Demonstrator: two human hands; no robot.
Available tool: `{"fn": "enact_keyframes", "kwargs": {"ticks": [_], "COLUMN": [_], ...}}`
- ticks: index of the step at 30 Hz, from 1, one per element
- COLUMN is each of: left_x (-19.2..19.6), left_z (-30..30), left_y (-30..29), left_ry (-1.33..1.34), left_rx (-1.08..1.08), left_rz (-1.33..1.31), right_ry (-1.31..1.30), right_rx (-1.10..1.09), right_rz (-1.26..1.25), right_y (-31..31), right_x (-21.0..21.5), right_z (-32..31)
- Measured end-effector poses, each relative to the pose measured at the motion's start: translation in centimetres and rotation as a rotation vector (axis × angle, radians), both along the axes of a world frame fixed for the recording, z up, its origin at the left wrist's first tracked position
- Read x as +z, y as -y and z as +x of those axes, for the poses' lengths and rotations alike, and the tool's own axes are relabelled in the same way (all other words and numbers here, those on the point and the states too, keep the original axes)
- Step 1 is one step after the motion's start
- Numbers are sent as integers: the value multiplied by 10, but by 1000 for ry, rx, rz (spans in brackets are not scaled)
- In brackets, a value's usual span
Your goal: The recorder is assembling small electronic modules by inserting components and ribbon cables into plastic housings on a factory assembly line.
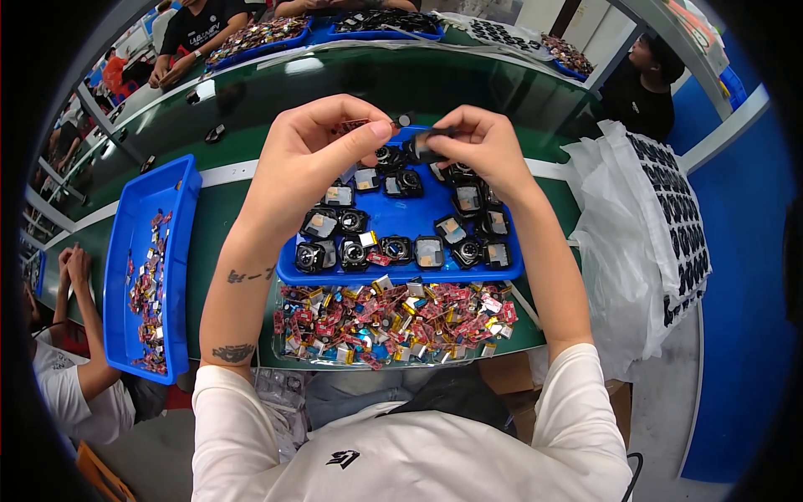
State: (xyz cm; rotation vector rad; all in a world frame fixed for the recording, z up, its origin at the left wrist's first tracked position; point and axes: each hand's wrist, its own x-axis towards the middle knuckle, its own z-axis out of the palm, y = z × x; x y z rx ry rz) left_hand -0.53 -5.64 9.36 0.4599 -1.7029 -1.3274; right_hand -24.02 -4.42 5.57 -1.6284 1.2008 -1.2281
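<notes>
Above the far part of a blue tray (393,274), both my hands are raised close together. My left hand (318,142) is closed, pinching a small red circuit board (350,126); a small round dark part (405,120) sticks out by its fingertips. In my right hand (487,149), thumb and fingers grip a black watch case (428,147), slightly blurred. Several black watch cases (396,248) lie in the tray, some showing a pale inside. A red circuit board (379,259) and a silver battery (368,239) rest among them.
Nearest me is a heap of red circuit boards and batteries (393,322). A second blue tray (117,276) with similar parts stands at left. At right, white plastic sheeting (598,251) lies beside stacked black parts (677,217). Co-workers (201,33) sit across the green bench.
</notes>
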Motion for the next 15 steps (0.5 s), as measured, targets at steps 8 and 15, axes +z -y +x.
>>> {"fn": "enact_keyframes", "kwargs": {"ticks": [8,15], "left_x": [-2,-10], "left_z": [-5,-11], "left_y": [-2,-5], "left_ry": [42,77], "left_rx": [25,100], "left_rz": [-30,-66], "right_ry": [164,343], "right_rx": [-48,-26], "right_rz": [-32,-20], "right_y": [-10,-23], "right_x": [10,16], "right_z": [7,27]}}
